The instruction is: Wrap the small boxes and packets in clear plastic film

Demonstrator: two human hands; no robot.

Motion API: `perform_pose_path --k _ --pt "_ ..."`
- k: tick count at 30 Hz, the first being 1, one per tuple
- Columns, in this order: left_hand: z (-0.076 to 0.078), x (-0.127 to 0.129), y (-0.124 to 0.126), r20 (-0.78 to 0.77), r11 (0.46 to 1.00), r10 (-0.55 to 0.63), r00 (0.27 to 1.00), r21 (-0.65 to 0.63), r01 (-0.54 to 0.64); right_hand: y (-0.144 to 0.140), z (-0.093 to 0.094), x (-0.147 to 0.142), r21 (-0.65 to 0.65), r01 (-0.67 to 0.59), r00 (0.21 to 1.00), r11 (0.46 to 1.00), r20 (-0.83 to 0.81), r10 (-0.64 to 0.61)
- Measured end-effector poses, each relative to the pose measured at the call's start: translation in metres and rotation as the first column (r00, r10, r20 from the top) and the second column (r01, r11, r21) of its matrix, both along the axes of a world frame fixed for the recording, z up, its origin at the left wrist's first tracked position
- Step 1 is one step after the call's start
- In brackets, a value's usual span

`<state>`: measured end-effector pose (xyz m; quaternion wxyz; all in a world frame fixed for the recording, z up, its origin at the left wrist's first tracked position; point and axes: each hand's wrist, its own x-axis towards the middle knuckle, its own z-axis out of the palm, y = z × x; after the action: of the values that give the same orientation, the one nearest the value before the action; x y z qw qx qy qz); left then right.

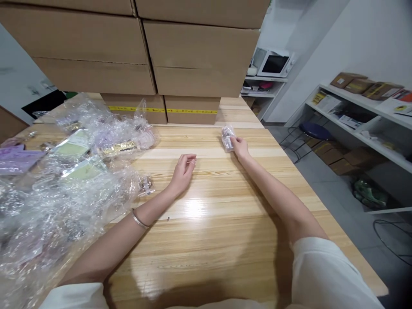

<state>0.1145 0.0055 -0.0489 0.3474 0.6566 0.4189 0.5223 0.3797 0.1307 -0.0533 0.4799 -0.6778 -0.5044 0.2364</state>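
Observation:
My right hand [240, 149] is closed on the near edge of a small clear plastic packet [228, 138] at the table's far right side. Something greyish shows inside the packet, too small to name. Over the middle of the wooden table [206, 240], my left hand [184, 174] holds nothing; its fingers are loosely bent and partly apart. A large heap of crinkled clear plastic bags [74, 210] covers the left side. Among them lie pale green packets [76, 143], a gold strip [119, 148] and a purple packet [19, 159]. A small bag with brown contents [147, 185] sits at the heap's right edge.
Large cardboard boxes [199, 56] are stacked at the table's back, with yellow tape on the lower ones. Beyond the right table edge are a blue stool [314, 130], white shelves [363, 101] with cartons, and a microwave [274, 63].

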Motion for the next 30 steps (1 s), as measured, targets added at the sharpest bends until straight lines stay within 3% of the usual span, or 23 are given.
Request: perform_pose_path --k 4,7,11,14,19,23,26,30 --pt "0.001 0.0 -0.005 -0.098 0.999 -0.006 0.995 0.044 0.01 0.062 0.002 -0.018 -0.046 0.122 0.992 0.991 0.033 -0.121" --pt "0.003 -0.001 -0.009 -0.173 0.996 -0.013 0.985 0.079 0.027 0.087 0.003 -0.026 -0.073 0.195 0.975 0.978 0.123 -0.185" --pt "0.007 -0.005 -0.01 -0.41 0.982 0.013 0.912 0.176 0.065 0.092 0.002 -0.031 -0.063 0.32 0.915 0.945 0.281 -0.29" --pt "0.013 -0.016 -0.003 -0.622 0.968 0.193 0.759 0.248 -0.044 0.08 -0.003 -0.037 -0.023 0.342 0.876 0.939 0.369 -0.31" --pt "0.016 -0.058 0.024 -0.761 0.874 0.463 0.456 0.304 -0.38 0.032 -0.013 -0.045 0.086 0.023 0.748 0.996 0.659 -0.074" --pt "0.012 -0.086 0.041 -0.798 0.806 0.505 0.33 0.298 -0.512 -0.016 -0.014 -0.045 0.054 -0.13 0.733 0.99 0.678 0.059" --pt "0.009 -0.09 0.045 -0.787 0.814 0.498 0.365 0.28 -0.509 -0.042 -0.01 -0.047 0.058 -0.285 0.734 0.957 0.655 0.179" --pt "0.007 -0.077 0.041 -0.722 0.886 0.446 0.528 0.272 -0.376 -0.058 -0.007 -0.054 0.095 -0.5 0.728 0.861 0.584 0.358"
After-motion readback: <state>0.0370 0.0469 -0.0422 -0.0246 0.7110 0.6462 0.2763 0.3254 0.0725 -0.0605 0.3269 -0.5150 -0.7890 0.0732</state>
